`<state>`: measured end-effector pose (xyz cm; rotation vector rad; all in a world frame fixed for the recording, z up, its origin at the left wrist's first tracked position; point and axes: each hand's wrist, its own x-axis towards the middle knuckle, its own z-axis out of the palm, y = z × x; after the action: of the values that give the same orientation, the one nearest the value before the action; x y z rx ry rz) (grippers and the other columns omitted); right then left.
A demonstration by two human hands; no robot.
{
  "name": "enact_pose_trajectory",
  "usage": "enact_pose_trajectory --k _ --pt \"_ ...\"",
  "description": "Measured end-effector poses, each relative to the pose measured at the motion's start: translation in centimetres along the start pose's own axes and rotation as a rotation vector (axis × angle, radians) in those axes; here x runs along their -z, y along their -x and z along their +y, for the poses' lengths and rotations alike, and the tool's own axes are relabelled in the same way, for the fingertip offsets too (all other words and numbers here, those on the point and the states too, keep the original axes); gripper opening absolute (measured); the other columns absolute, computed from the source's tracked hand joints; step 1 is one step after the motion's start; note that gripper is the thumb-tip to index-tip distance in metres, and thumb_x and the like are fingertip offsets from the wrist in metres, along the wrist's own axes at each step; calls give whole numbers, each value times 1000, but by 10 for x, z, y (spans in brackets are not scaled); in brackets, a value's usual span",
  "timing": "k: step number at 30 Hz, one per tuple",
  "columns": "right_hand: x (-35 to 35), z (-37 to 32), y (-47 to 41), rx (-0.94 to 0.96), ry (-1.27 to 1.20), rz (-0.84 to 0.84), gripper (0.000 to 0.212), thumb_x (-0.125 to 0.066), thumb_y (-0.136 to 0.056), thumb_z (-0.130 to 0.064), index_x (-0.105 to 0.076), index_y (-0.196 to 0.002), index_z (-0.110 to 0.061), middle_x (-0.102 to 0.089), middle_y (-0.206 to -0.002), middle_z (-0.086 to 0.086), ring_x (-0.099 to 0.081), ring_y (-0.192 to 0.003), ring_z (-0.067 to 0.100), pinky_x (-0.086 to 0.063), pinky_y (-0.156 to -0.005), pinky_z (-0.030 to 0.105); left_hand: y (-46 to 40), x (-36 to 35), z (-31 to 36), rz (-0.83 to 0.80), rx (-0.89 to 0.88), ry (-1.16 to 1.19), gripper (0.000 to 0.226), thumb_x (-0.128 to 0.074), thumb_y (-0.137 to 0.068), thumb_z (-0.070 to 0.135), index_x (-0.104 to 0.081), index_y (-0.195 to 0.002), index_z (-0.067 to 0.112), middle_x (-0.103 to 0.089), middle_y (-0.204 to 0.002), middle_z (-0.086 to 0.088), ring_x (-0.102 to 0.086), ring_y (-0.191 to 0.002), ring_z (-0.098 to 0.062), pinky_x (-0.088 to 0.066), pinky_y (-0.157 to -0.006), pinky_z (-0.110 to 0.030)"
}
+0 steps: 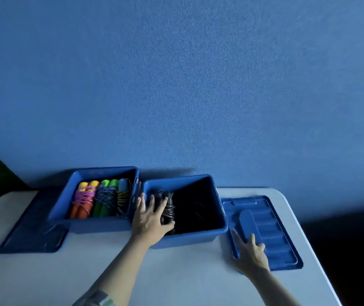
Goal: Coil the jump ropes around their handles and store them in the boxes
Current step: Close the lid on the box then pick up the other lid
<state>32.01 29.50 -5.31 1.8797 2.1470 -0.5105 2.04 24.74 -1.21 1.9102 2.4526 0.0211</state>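
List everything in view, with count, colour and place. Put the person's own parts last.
table: one, white, under everything
left box: one, blue, open, far left of table
coiled jump ropes: three sets, orange/yellow, green, and a light blue-topped one, inside left box
right box: one, blue, open, table centre
dark jump rope: one, black, coiled, inside right box at its left side
left lid: one, dark blue, flat beside left box
right lid: one, blue, flat right of right box
wall: blue, behind
left hand: on the dark jump rope
right hand: fingers touching right lid
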Motion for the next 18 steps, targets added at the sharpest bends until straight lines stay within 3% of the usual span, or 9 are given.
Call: enact_pose_trajectory --k 4,8,14,16,18 --pt "2 11 5 -4 -22 10 86 -57 -79 -47 2 -142 -52 -20 -131 7 -30 -116 39 -48 -91 50 5 0 1 -12 4 11 80 -41 -68 73 -58 -132 29 -60 -127 -22 -39 -130 -52 -9 -111 -47" --pt "17 22 13 70 -14 103 77 -48 -80 -39 -4 -142 -53 -23 -131 8 -35 -108 35 -48 -88 49 9 -2 3 -7 18 18 82 -37 -69 74 -53 -137 30 -55 -134 -21 -31 -135 -50 -1 -113 -45" --pt "49 38 20 208 -8 316 70 -36 -88 -26 -1 -145 -48 -32 -130 10 -46 -97 32 -52 -75 40 20 7 7 -47 39 4 98 -8 -62 78 -15 -152 38 -19 -158 -13 5 -145 -42 17 -111 -41" --pt "61 40 23 263 -18 352 68 -37 -89 -25 -7 -146 -45 -40 -124 12 -55 -85 33 -49 -66 33 23 8 8 -62 40 9 98 -8 -62 78 -16 -152 37 -21 -158 -13 4 -145 -42 15 -112 -42" --pt "67 43 24 327 -65 373 74 -49 -85 -18 -15 -145 -44 -51 -107 12 -58 -63 32 -44 -52 29 28 9 8 -10 49 71 93 -20 -68 76 -30 -149 32 -33 -153 -14 -8 -144 -44 -1 -116 -45"
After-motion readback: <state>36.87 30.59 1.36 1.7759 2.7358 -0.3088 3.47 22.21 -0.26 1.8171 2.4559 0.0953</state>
